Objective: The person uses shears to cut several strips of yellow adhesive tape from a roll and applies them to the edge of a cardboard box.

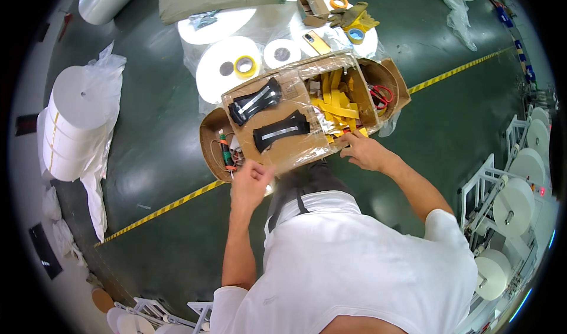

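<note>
A cardboard box (289, 157) sits in front of my body. Two bundles of black strips, an upper one (255, 101) and a lower one (282, 131), lie on its flat top, each with a pale band. My left hand (250, 183) is closed by the near left corner, and whatever its fingers hold is hidden. My right hand (367, 151) is at the near right rim, fingers over the edge and thumb outside. Beside those fingers, yellow strips (338, 105) fill an open compartment. A green-and-black tool (225, 151) stands in the left side pocket; red-handled scissors (383, 95) rest in the right one.
Beyond the box, large white rolls (207, 68) carry yellow tape (244, 67), a phone (317, 42), gloves (354, 18) and a small carton (313, 9). A wrapped roll (77, 121) stands at left. Machine frames with rolls (512, 207) line the right side.
</note>
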The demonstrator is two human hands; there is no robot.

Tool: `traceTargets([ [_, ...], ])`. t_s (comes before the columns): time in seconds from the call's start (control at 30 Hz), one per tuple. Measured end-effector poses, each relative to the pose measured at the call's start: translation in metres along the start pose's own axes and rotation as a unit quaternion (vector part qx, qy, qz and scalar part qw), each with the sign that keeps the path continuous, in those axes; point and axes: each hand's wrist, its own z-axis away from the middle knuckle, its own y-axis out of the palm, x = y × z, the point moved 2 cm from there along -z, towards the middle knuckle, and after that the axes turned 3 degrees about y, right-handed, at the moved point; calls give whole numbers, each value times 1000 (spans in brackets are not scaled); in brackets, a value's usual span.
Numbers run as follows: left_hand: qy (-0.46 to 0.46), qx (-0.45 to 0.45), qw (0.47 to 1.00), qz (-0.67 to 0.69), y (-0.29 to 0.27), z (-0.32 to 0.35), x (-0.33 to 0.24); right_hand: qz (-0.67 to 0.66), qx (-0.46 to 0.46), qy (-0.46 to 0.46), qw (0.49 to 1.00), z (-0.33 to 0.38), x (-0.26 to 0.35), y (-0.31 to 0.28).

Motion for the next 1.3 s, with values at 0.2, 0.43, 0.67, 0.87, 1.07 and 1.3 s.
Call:
traceTargets([
  [0.2, 30, 256, 964, 61, 70, 16, -32, 203, 2, 3, 979, 1, -17, 9],
  [0.43, -46, 325, 919, 217, 107, 16, -24, -124, -138, -70, 980, -9, 26, -23],
  [0.67, -22, 54, 936, 347, 99, -8, 2, -206, -180, -95, 957, -25, 74, 2],
  [0.87, 64, 30, 928, 365, 92, -13, 13, -289, -173, -15, 942, -52, 76, 5],
  [1.07, 120, -31, 941, 315, 69, -19, 13, -122, -200, -58, 971, -102, 75, 3],
  [1.3, 46, -79, 944, 318, 36, -16, 42, 133, -231, 2, 964, -163, 54, 26],
])
